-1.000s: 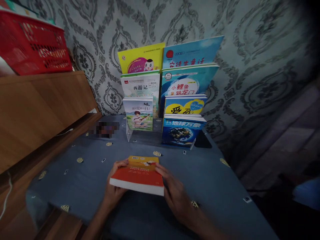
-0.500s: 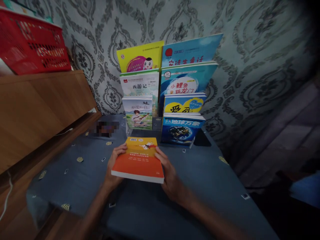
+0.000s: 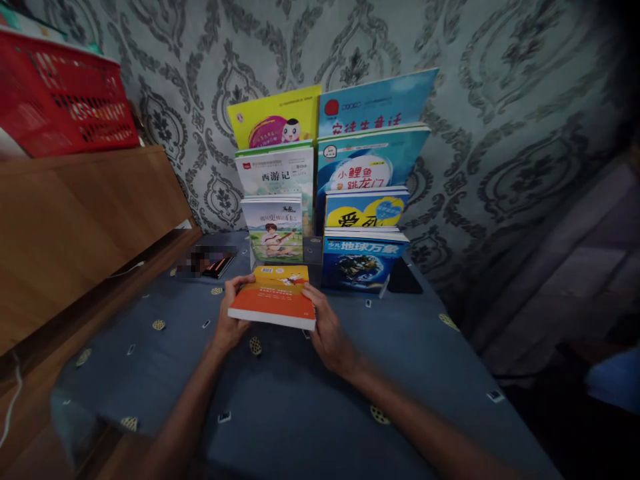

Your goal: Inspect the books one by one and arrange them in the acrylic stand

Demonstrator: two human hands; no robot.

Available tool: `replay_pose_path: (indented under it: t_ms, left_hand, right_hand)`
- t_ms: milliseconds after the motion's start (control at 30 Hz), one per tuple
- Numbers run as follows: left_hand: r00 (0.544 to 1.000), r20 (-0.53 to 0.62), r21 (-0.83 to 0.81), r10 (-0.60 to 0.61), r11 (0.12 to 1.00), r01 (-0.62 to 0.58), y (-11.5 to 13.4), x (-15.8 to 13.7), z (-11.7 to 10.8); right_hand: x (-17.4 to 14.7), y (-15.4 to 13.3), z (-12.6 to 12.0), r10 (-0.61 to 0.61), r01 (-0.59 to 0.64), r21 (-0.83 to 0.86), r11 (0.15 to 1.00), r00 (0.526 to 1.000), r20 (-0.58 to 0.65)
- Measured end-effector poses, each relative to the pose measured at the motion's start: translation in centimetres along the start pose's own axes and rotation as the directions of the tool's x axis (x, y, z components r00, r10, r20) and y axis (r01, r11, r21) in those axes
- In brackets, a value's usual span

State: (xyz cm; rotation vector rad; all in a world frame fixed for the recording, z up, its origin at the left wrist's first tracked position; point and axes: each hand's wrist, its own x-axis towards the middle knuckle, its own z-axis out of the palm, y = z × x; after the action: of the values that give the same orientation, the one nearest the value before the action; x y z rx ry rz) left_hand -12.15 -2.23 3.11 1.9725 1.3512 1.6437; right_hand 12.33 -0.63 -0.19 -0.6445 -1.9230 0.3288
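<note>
orange book [image 3: 273,298] lies between the left hand [image 3: 233,319] and right hand [image 3: 329,332], both clasped on its sides, apparently just in front of the guitar-cover book [image 3: 274,230].

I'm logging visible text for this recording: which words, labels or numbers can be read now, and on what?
"西游记": white book
"小鲤鱼跳龙门": teal book
"安徒生童话", lower edge covered: rear blue book
"少儿 地球万象": globe book
"爱", next character partly covered: blue-and-yellow book
"的自己", rest blurred: guitar book
Too small or blurred: orange book, rear yellow book, tablecloth marks, other small print.
</note>
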Motion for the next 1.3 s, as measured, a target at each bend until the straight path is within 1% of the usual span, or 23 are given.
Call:
replay_pose_path:
  t_ms: [133,200,300,400,533,600,667,733,800,900,1033,1133,1300]
  left_hand:
    - [0.999,-0.021,-0.014,0.037,0.999,-0.038,0.1,2.2,0.1]
    - [0.999,-0.038,0.012,0.030,0.999,-0.030,0.3,3.8,0.1]
    - [0.996,-0.092,0.070,-0.005,0.997,0.012,0.6,6.4,0.4]
    - [0.988,-0.144,0.136,-0.047,0.988,0.067,0.7,8.5,0.8]
    - [0.982,-0.149,0.216,-0.120,0.965,0.151,0.4,9.8,1.8]
    - [0.980,-0.157,0.274,-0.125,0.948,0.165,0.1,10.0,2.3]
    - [0.981,-0.178,0.359,-0.077,0.923,0.138,-0.3,9.9,2.7]
    - [0.980,-0.197,0.452,-0.011,0.886,0.100,-0.9,9.6,3.2]
    - [0.979,-0.204,0.505,0.026,0.859,0.082,-1.6,9.3,3.7]
    - [0.980,-0.198,0.495,0.006,0.864,0.095,-2.7,8.7,4.3]
    - [0.979,-0.197,0.461,-0.059,0.875,0.146,-3.7,8.1,4.9]
    - [0.977,-0.191,0.483,-0.094,0.857,0.177,-4.1,7.6,5.0]
    - [0.980,-0.177,0.549,-0.095,0.817,0.178,-4.4,7.1,5.1]
  right_hand:
    - [2.1,-0.7,-0.4,0.006,-0.007,-0.010,1.000,0.997,-0.072]
    - [3.7,-1.0,-0.5,0.042,-0.045,-0.026,0.999,0.994,-0.103]
    - [6.4,-0.8,-0.3,0.116,-0.126,-0.054,0.991,0.981,-0.158]
    - [8.6,-0.1,0.5,0.189,-0.206,-0.055,0.977,0.957,-0.219]
    - [9.7,1.5,1.7,0.305,-0.327,-0.050,0.944,0.918,-0.252]
    - [9.7,2.2,2.3,0.336,-0.364,-0.068,0.929,0.907,-0.255]
    - [9.4,3.0,2.8,0.350,-0.382,-0.095,0.919,0.903,-0.251]
    - [9.1,3.6,3.3,0.339,-0.376,-0.121,0.919,0.907,-0.250]
    - [8.8,4.2,3.8,0.305,-0.350,-0.147,0.925,0.916,-0.262]
    - [8.3,5.0,4.6,0.266,-0.324,-0.172,0.930,0.918,-0.294]
    - [7.8,5.6,5.5,0.275,-0.331,-0.163,0.930,0.917,-0.290]
    - [7.5,5.9,5.9,0.300,-0.356,-0.180,0.917,0.913,-0.275]
    - [7.1,6.1,6.6,0.311,-0.381,-0.239,0.893,0.907,-0.283]
